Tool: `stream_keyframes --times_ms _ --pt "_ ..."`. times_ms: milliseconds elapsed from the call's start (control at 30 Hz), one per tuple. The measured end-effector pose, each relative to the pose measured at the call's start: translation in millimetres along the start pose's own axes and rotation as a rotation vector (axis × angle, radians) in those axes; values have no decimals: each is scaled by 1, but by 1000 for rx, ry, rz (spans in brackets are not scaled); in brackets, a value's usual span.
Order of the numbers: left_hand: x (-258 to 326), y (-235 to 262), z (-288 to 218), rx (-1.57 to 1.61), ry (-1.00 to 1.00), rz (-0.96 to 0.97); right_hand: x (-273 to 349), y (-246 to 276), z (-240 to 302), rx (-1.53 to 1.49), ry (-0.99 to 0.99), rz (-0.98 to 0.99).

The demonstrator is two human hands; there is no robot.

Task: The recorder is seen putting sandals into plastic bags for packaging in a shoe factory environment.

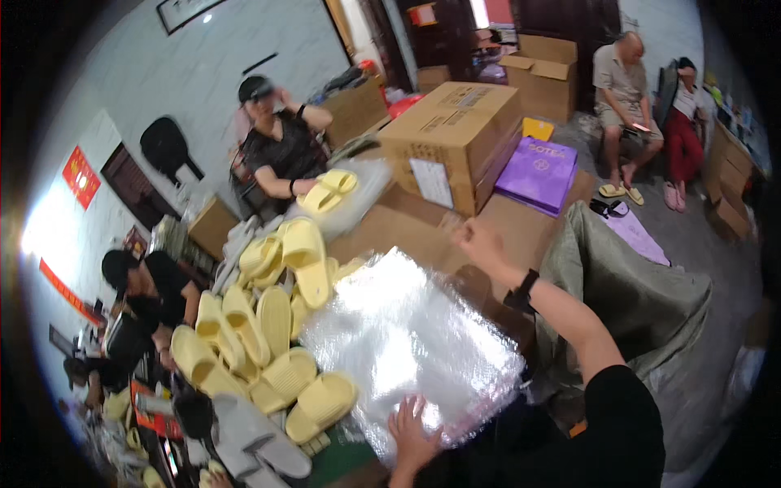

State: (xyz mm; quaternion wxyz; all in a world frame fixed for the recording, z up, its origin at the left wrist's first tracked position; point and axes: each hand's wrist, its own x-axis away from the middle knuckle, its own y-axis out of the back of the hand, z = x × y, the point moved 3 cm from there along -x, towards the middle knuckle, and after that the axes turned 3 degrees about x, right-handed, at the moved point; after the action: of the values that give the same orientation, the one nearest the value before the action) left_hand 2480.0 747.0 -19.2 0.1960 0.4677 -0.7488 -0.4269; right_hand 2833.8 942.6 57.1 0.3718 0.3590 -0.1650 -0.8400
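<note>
My left hand (412, 433) lies with its fingers spread on the near edge of a stack of shiny clear plastic bags (407, 325). Out over the brown cardboard table surface, my right hand (482, 246) is raised with its fingers curled, a black band on its wrist. A small see-through blur shows at its fingertips; what it is, I cannot make out. Left of the bags is a pile of yellow slide slippers (305, 256), some leaning on each other. Grey slippers (259, 439) lie at the near left.
Beyond my right hand stands a big cardboard box (451, 138), with purple bags (538, 175) beside it. A grey-green woven sack (626, 285) is on my right. Across the table, a person (281, 150) holds a pair of yellow slippers (329, 191). Another person (150, 285) sits at the left.
</note>
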Motion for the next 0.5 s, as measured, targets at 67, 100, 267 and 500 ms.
stream_keyframes --times_ms 67,100,267,500 --pt "-1 15 22 324 -69 -46 48 8 74 -87 250 161" --pt "-2 32 15 493 83 -77 72 10 104 -102 393 247" --pt "-19 104 -27 760 211 -384 158 28 193 -136 824 276" --pt "29 132 -42 939 27 -620 213 49 251 -189 1130 300"
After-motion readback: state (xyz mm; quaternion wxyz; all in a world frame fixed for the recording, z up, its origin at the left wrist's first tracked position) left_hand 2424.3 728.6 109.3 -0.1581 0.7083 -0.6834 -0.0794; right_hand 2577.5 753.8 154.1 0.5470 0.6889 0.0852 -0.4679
